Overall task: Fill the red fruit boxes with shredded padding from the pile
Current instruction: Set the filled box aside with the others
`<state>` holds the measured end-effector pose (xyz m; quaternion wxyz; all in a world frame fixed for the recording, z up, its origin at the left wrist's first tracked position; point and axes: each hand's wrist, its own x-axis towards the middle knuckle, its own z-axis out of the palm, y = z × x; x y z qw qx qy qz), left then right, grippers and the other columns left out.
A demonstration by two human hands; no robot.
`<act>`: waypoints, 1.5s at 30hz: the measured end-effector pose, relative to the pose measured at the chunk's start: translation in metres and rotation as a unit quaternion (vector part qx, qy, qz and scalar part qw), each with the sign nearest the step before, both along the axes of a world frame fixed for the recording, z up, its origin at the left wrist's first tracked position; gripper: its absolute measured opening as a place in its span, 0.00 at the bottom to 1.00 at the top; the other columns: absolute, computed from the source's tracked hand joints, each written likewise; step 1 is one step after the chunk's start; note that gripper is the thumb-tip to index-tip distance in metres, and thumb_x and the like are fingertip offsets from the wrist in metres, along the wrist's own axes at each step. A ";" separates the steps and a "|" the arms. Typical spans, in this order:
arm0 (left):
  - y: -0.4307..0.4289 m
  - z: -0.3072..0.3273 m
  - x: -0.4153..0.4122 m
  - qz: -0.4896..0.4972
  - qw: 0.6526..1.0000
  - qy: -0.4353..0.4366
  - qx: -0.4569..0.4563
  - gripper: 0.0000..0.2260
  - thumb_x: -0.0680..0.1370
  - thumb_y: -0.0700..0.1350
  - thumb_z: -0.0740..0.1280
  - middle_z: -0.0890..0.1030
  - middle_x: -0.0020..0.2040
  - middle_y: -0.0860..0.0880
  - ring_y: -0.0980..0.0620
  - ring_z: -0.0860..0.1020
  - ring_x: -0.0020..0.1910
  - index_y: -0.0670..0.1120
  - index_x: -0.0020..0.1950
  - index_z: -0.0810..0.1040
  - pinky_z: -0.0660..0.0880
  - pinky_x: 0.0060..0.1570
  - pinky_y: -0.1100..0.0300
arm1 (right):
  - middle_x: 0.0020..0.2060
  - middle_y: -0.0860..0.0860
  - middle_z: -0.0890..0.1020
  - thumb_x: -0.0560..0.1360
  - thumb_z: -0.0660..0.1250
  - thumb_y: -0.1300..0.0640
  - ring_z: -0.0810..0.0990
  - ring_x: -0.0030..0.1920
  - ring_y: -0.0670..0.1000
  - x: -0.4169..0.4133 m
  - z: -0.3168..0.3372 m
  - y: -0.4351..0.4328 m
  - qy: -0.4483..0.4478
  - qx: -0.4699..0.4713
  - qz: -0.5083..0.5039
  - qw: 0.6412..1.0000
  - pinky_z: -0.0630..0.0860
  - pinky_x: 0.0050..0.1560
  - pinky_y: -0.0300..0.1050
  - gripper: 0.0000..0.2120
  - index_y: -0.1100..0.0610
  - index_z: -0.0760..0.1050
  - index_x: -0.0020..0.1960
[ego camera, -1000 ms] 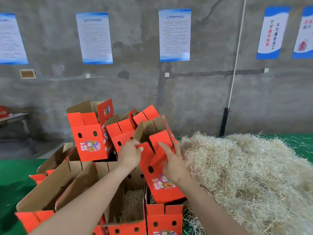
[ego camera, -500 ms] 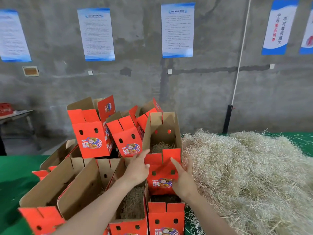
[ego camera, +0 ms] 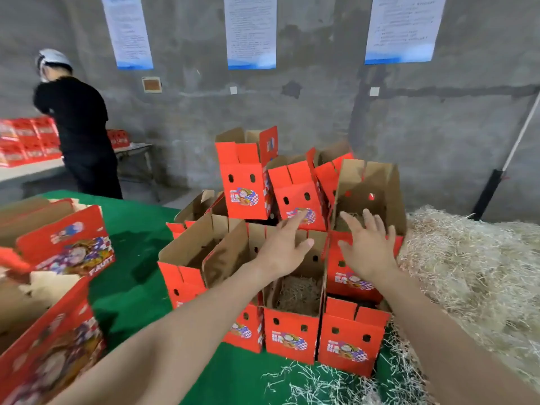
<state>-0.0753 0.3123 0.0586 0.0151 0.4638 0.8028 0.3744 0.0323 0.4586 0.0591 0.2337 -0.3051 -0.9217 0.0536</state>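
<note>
Left hand (ego camera: 280, 247), right hand (ego camera: 369, 252) lifted off stacked box (ego camera: 355, 277) | pile (ego camera: 467, 273) beside right edge

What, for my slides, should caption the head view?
Open left hand and right hand hover over red boxes beside the padding pile.

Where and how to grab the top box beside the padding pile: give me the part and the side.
Probably best to take the top box by the rim of its near red wall, coming from above on your side. Its top stands open, so you can hook inside it; the neighbouring box crowds its left wall, and the pile its right.
</note>
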 end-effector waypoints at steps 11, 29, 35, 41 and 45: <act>-0.278 -0.057 -0.092 0.381 0.885 -0.081 0.255 0.15 0.78 0.46 0.65 0.79 0.58 0.48 0.59 0.76 0.45 0.43 0.64 0.73 0.69 0.47 0.71 | 0.45 0.60 0.83 0.71 0.68 0.65 0.82 0.46 0.61 -0.054 0.016 -0.128 0.157 0.062 0.185 0.968 0.74 0.47 0.49 0.05 0.61 0.80 0.46; -0.581 -0.130 -0.226 0.464 0.842 -0.154 -0.228 0.07 0.76 0.40 0.63 0.79 0.40 0.42 0.42 0.79 0.43 0.40 0.38 0.74 0.70 0.38 0.58 | 0.58 0.48 0.78 0.77 0.62 0.55 0.75 0.59 0.49 -0.229 -0.091 -0.427 -0.119 -0.123 0.435 0.884 0.69 0.60 0.41 0.14 0.52 0.74 0.62; -0.562 -0.145 -0.211 0.411 0.877 -0.169 -0.184 0.06 0.77 0.39 0.61 0.80 0.46 0.43 0.46 0.79 0.46 0.40 0.51 0.75 0.72 0.42 0.58 | 0.63 0.51 0.74 0.78 0.60 0.51 0.71 0.64 0.53 -0.258 -0.113 -0.469 -0.224 -0.161 0.400 0.874 0.67 0.64 0.49 0.17 0.51 0.68 0.66; -0.601 -0.128 -0.252 0.482 0.866 0.026 -0.126 0.13 0.78 0.49 0.63 0.71 0.68 0.46 0.45 0.66 0.69 0.45 0.58 0.80 0.63 0.68 0.48 | 0.65 0.51 0.72 0.79 0.56 0.44 0.70 0.65 0.53 -0.270 -0.135 -0.506 -0.327 -0.140 0.385 0.851 0.68 0.64 0.49 0.21 0.51 0.65 0.69; -0.643 -0.125 -0.295 0.510 0.809 -0.093 -0.275 0.31 0.73 0.53 0.69 0.64 0.72 0.42 0.43 0.63 0.71 0.44 0.72 0.63 0.62 0.67 0.48 | 0.66 0.50 0.72 0.77 0.53 0.37 0.70 0.65 0.53 -0.276 -0.145 -0.523 -0.371 -0.150 0.372 0.838 0.70 0.62 0.50 0.27 0.51 0.63 0.70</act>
